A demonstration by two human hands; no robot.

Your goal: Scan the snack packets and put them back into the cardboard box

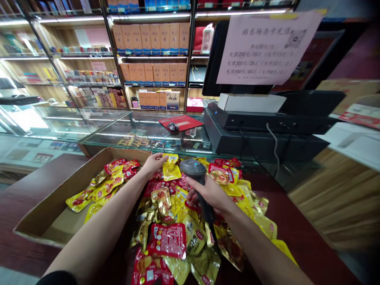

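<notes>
My left hand (pixel 154 164) pinches a yellow snack packet (pixel 171 168) by its upper left edge, above the far side of the heap. In my right hand (pixel 212 193) is a dark barcode scanner (pixel 193 168), gripped by its handle, its head close beside the yellow packet. Under both hands spreads a heap of snack packets (pixel 169 239) in red, yellow and gold, partly hidden by my right forearm. On the left stands an open cardboard box (pixel 56 229) with several red and yellow packets (pixel 108 182) in it; my left forearm crosses over its near right part.
Behind the heap is a glass counter (pixel 142 122) with a red mouse pad (pixel 185 122) and a computer mouse (pixel 172 127). A monitor (pixel 212 59) with a paper notice (pixel 261 51) stands over black machines at the right. Stocked shelves (pixel 151 57) line the back.
</notes>
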